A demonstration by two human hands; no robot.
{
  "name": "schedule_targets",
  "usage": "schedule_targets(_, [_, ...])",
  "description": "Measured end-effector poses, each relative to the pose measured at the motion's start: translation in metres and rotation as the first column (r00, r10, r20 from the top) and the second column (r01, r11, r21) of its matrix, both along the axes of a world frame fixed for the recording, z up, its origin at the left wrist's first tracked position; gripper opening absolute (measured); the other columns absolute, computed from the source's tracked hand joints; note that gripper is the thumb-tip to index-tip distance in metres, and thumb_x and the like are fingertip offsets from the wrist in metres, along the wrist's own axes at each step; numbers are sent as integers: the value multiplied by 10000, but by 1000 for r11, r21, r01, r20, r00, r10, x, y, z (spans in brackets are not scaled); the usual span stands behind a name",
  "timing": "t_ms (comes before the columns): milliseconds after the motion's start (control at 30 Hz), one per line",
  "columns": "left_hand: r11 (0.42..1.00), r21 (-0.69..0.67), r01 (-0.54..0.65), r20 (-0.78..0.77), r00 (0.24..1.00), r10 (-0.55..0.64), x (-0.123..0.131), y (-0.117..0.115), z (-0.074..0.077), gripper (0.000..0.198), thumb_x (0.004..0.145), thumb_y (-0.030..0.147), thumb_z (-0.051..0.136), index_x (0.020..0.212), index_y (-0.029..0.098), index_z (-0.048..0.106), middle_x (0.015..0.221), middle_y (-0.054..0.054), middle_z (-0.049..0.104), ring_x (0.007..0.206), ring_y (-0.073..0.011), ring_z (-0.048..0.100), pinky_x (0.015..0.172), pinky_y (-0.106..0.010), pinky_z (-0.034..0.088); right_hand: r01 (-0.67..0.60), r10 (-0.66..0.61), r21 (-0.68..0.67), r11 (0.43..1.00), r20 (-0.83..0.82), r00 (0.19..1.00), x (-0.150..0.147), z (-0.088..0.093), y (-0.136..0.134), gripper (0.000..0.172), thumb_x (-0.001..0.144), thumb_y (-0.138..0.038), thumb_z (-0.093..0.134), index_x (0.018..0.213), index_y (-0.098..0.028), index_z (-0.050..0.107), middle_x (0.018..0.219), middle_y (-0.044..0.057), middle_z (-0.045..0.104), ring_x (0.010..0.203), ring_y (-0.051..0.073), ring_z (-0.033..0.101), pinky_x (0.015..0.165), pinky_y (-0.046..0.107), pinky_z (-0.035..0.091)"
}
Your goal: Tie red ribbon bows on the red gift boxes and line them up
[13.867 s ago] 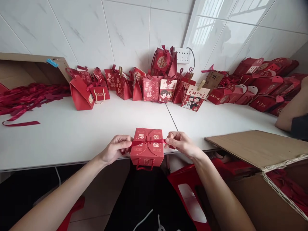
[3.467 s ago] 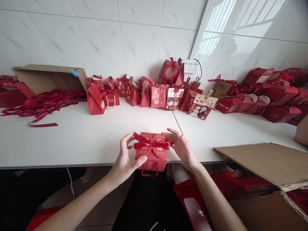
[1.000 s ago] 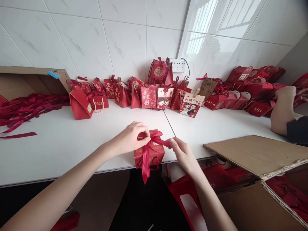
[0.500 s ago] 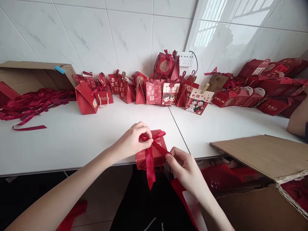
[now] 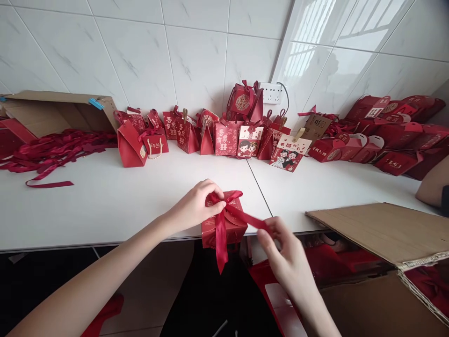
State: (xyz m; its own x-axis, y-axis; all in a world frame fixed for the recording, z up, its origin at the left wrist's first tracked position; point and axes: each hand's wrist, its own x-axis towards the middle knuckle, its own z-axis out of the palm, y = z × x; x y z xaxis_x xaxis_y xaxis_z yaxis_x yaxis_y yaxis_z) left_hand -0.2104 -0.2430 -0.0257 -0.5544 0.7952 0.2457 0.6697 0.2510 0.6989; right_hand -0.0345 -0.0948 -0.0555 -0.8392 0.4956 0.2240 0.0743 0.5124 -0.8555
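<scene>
A red gift box (image 5: 229,230) with gold print sits at the table's front edge, partly overhanging it. Red satin ribbon (image 5: 220,238) is gathered in a bow on its top, and one tail hangs down the front. My left hand (image 5: 206,201) is closed, pinching the ribbon at the knot between thumb and fingers. To the right of the box, my right hand (image 5: 286,248) pinches the other ribbon tail and holds it stretched out from the knot. The fingertips of the right hand partly hide the tail's end.
Several decorated red gift boxes (image 5: 226,139) stand along the tiled wall. A heap of red ribbons (image 5: 66,147) spills from a cardboard box (image 5: 59,100) at left. More red boxes (image 5: 389,128) are piled at right, near another person's arm (image 5: 432,187). An open carton's flap (image 5: 379,231) juts in at right.
My right hand has moved right and slightly down, drawing the ribbon tail out longer from the knot. My left hand keeps its pinch at the bow. The view has shifted slightly.
</scene>
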Motion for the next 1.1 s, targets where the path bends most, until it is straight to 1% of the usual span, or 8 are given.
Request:
schedule_targets(67, [998,62,-3,85,996,-2,-4,-5,-5,290,824,357,535,1077,222,489,1133,-64,543,1079,-206,539,938,-360,442,131,-100,121,984,-234,967,5,3,-2,140,873,-344,493,845,-207,504,682,-15,435,622,138,432,558,260,359])
schedule_targets(133, [994,112,-15,176,984,-5,-9,-11,-9,351,826,360,515,1142,225,441,1209,-81,515,1172,-214,494,959,-365,438,112,-11,235,965,-393,920,8,11,-6,79,881,-274,480,862,-212,527,747,14,473,703,160,471,620,286,388])
schedule_targets(267, [994,88,-63,210,977,44,-16,-18,-13,242,802,340,516,1007,215,543,1153,-65,556,1142,-222,515,950,-374,443,26,152,340,940,-486,860,-5,34,-12,97,881,-180,469,826,-217,540,790,44,520,785,189,509,679,331,418])
schedule_targets(367, [994,97,-44,173,985,27,-18,-17,-10,201,816,365,508,897,212,610,1094,-58,589,1058,-213,556,925,-365,449,-57,221,367,928,-420,880,-27,41,-12,101,886,-185,472,820,-218,540,819,53,552,812,198,536,715,355,457])
schedule_targets(500, [992,117,-50,133,990,34,-18,-15,-3,183,800,336,524,836,201,642,1051,-66,624,1006,-220,570,863,-355,449,-190,310,440,878,-220,925,-56,27,-10,122,874,-212,517,980,-209,575,1016,91,551,1003,231,544,885,424,470])
schedule_targets(733, [998,37,44,239,970,-52,-17,-21,11,204,773,365,556,756,190,659,1068,-75,613,888,-213,574,789,-355,449,-261,331,356,897,-152,931,-60,11,-13,300,869,-187,519,1166,-229,505,1149,100,508,1108,233,533,977,446,462])
schedule_targets(867, [994,-1,112,302,947,-106,-19,-23,10,234,795,379,517,709,192,628,1126,-82,575,1028,-252,536,898,-385,422,-261,325,314,913,-170,930,-60,8,-14,239,867,-176,523,1103,-213,536,1127,100,514,1091,222,536,978,423,467])
schedule_targets(1100, [995,1,100,317,944,-95,-23,-17,6,258,818,360,451,622,195,486,1226,-86,513,1294,-265,346,1049,-377,330,-261,299,190,947,-214,930,-63,-2,-13,191,870,-205,527,1059,-215,555,1146,91,496,1143,211,515,998,391,455])
